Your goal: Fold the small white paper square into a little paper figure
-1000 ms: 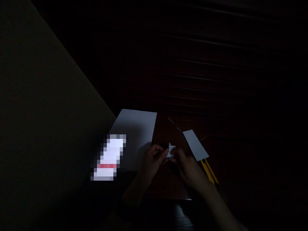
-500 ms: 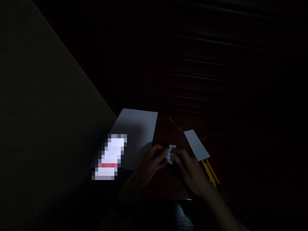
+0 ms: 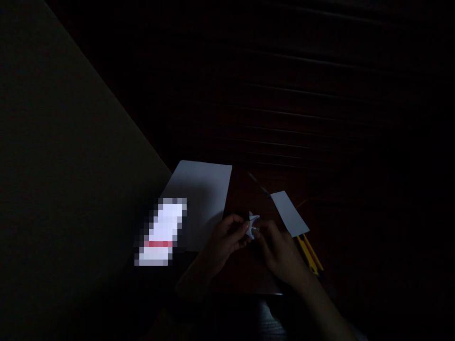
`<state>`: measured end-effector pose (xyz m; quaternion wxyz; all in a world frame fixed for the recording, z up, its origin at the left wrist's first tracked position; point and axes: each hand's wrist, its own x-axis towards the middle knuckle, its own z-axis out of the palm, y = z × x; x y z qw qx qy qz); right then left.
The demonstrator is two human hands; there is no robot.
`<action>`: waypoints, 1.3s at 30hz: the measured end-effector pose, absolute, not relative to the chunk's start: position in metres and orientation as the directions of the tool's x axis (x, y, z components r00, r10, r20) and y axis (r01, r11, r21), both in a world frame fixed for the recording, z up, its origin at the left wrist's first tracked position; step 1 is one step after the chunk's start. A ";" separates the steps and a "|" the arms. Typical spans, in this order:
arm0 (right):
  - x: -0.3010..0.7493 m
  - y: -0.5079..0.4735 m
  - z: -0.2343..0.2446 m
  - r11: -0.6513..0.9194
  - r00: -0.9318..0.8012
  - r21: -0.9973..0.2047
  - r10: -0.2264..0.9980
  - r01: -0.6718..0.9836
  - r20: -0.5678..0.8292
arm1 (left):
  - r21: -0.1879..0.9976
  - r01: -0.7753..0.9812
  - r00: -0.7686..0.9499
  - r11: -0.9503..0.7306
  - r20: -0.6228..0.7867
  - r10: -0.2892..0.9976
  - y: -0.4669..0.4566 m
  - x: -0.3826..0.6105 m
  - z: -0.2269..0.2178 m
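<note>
A small piece of folded white paper (image 3: pixel 253 220) is held up between my two hands above the dark table. My left hand (image 3: pixel 226 236) pinches its left side between thumb and fingers. From the right, my right hand (image 3: pixel 279 246) has its thumb and forefinger closed on the paper's lower right edge. Dim light hides the finer folds. Just past my right hand lies a narrow white paper strip (image 3: pixel 290 213), with a yellow utility knife (image 3: pixel 310 255) partly under its near end.
A large white sheet (image 3: pixel 204 182) lies at the left of the table (image 3: pixel 245 279), beside a lit, blurred-out phone screen (image 3: pixel 162 232). A pen (image 3: pixel 259 183) lies near the strip's far end. A pale wall (image 3: pixel 64 156) rises on the left.
The folded paper has turned slightly and its outline has changed, a small point now standing up at its top. Both hands keep their hold, with only slight finger movement.
</note>
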<state>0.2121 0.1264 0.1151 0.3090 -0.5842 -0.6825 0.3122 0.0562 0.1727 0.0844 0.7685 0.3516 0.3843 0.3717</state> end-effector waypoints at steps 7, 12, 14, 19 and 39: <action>0.210 0.129 0.109 0.143 -0.102 -0.769 0.990 0.623 0.101 | 0.841 -0.283 0.424 0.461 -0.322 0.847 0.172 0.057 0.082; 0.209 0.129 0.106 0.133 -0.068 -0.771 0.991 0.622 0.116 | 0.837 -0.290 0.427 0.465 -0.321 0.845 0.172 0.057 0.084; 0.208 0.129 0.105 0.128 -0.046 -0.779 0.991 0.614 0.127 | 0.832 -0.296 0.426 0.469 -0.325 0.844 0.172 0.058 0.085; 0.202 0.130 0.103 0.124 0.021 -0.846 0.987 0.519 0.158 | 0.818 -0.312 0.431 0.483 -0.331 0.840 0.171 0.058 0.086; 0.200 0.137 0.089 -0.030 0.328 -0.923 0.939 0.384 0.106 | 0.930 -0.180 0.277 0.322 -0.266 0.923 0.170 0.066 0.080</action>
